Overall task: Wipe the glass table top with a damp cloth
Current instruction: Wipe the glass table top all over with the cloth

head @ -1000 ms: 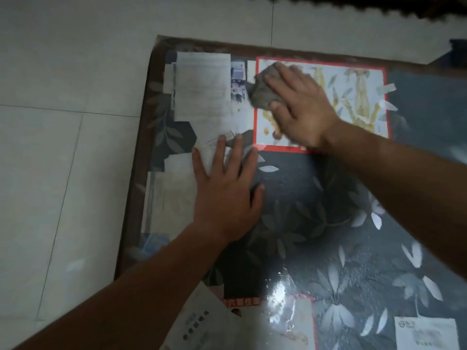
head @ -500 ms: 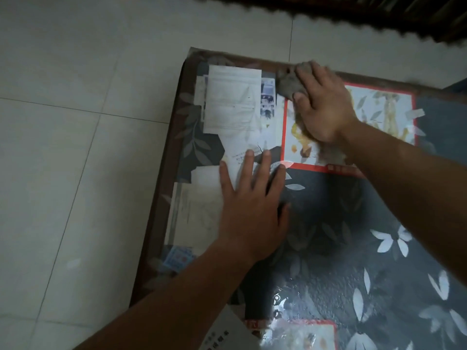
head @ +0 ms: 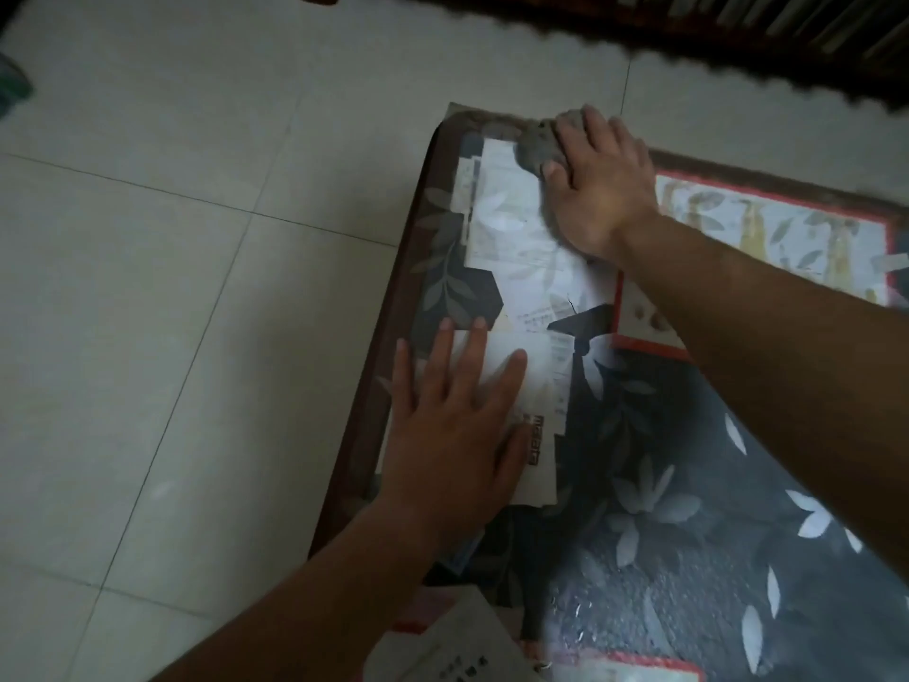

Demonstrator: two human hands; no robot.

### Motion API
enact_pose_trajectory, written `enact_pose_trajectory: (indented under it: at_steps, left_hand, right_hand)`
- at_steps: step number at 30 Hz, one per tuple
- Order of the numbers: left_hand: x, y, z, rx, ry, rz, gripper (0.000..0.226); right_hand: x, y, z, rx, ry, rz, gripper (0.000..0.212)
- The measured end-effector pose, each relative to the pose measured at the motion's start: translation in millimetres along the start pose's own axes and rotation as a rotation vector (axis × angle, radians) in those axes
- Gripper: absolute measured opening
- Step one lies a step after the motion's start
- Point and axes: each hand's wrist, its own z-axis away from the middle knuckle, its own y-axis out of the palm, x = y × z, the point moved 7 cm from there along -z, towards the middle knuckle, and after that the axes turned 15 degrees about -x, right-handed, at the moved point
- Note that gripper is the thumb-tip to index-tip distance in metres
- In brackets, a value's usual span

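The glass table top (head: pixel 664 558) covers a dark floral cloth with papers and a red-bordered picture (head: pixel 767 238) beneath it. My right hand (head: pixel 597 189) presses a crumpled grey cloth (head: pixel 536 147) onto the glass at the far left corner; most of the cloth is hidden under my palm. My left hand (head: pixel 455 445) lies flat on the glass near the left edge, fingers spread, holding nothing.
The table's brown wooden frame (head: pixel 378 386) runs along the left side, with pale floor tiles (head: pixel 172 312) beyond it. A dark wooden piece of furniture (head: pixel 738 36) crosses the top. White papers (head: pixel 511 238) lie under the glass by the corner.
My right hand has slid the cloth leftward and farther away, from the red-bordered picture to the table's far left corner. My left hand has shifted left toward the table edge.
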Motion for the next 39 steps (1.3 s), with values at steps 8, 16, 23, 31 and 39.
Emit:
enact_pose_trajectory:
  at_steps: [8, 16, 23, 31, 39]
  left_hand:
    - [0.1, -0.1, 0.9, -0.017, 0.001, -0.006, 0.061]
    - [4.0, -4.5, 1.9, -0.087, -0.074, 0.061, 0.063]
    - [2.2, -4.6, 3.0, -0.107, -0.055, 0.07, 0.052]
    - [1.7, -4.1, 4.6, -0.101, -0.06, 0.025, 0.066]
    - [-8.4, -16.3, 68.7, -0.077, -0.211, -0.014, 0.066]
  right_hand:
    - [62.7, 20.0, 1.1, 0.07, -0.477, -0.031, 0.06]
    - [79.8, 15.9, 56.3, 0.108, -0.587, -0.066, 0.057]
    - [-34.4, -19.6, 80.8, 0.02, -0.111, 0.01, 0.057]
    - [-68.7, -33.7, 135.9, 0.037, -0.245, -0.008, 0.057]
    - [-14.2, -29.4, 240.8, 0.095, -0.461, -0.01, 0.058]
